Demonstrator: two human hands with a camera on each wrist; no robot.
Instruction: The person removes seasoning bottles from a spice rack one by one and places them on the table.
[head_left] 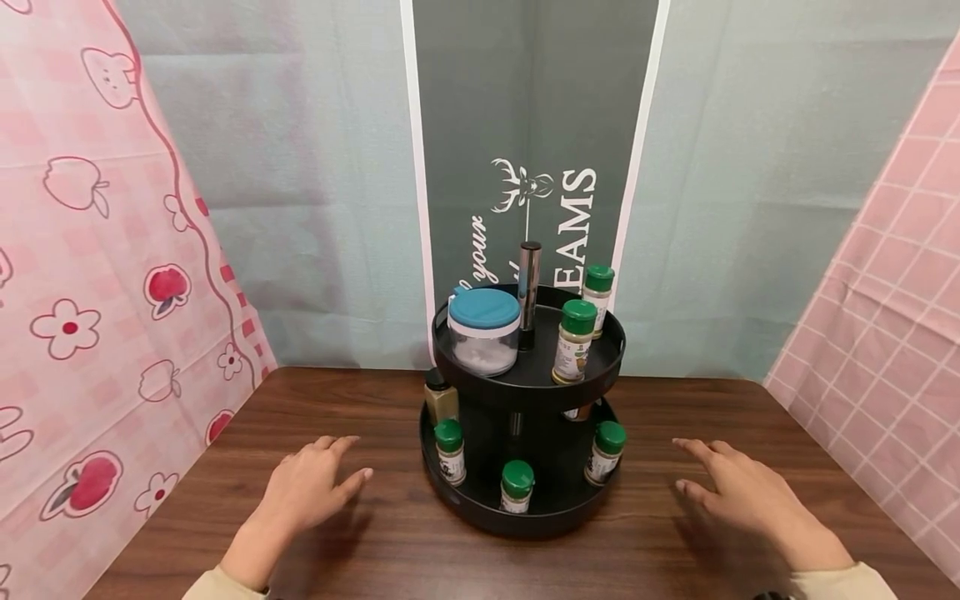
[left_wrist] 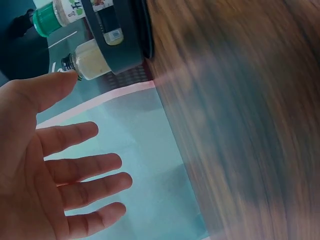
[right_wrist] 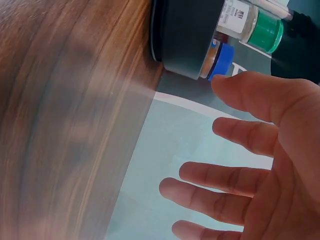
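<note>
A black two-tier spice rack [head_left: 525, 523] stands on the table between both hands. My left hand [head_left: 307, 487] hovers to its left with fingers spread, holding nothing. On the other side my right hand [head_left: 750, 496] is likewise spread and holds nothing. The upper tier bears a clear jar with a blue lid [head_left: 484, 308] and white contents, plus two green-capped spice bottles [head_left: 574, 342]. Below, several green-capped bottles [head_left: 517, 486] sit near the rim, with a black-capped bottle [head_left: 441, 398] at the left. A blue-capped bottle [right_wrist: 218, 60] shows in the right wrist view.
The dark wood table [head_left: 375, 550] extends around the rack. A grey-green curtain [head_left: 300, 208] with a dark printed panel hangs behind it. Pink patterned cloths flank the table at left [head_left: 112, 333] and right [head_left: 885, 358]. A chrome post [head_left: 529, 283] rises from the rack's middle.
</note>
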